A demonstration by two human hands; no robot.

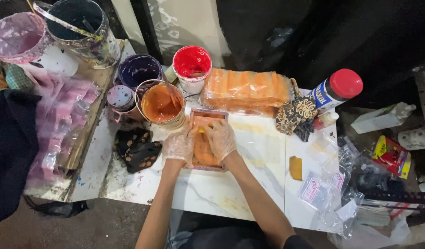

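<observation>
On the white marble table (pixel 221 193), my gloved left hand (pixel 178 146) and right hand (pixel 221 139) press flat on an orange-smeared rectangular frame (pixel 205 140) beside the orange paint cup (pixel 161 103). Paint looks spread already; lifting off seems left.

A makeshift craft or dyeing workshop. The white marble-patterned tabletop (pixel 249 152) is stained and crowded with open paint-smeared tubs: a red-filled white tub (pixel 192 64), an orange-filled clear tub (pixel 162 104) and a dark purple tub (pixel 138 70). Bundled orange pieces in a clear plastic wrap (pixel 246 89) and empty small clear plastic bags (pixel 323 189) lie alongside.
</observation>
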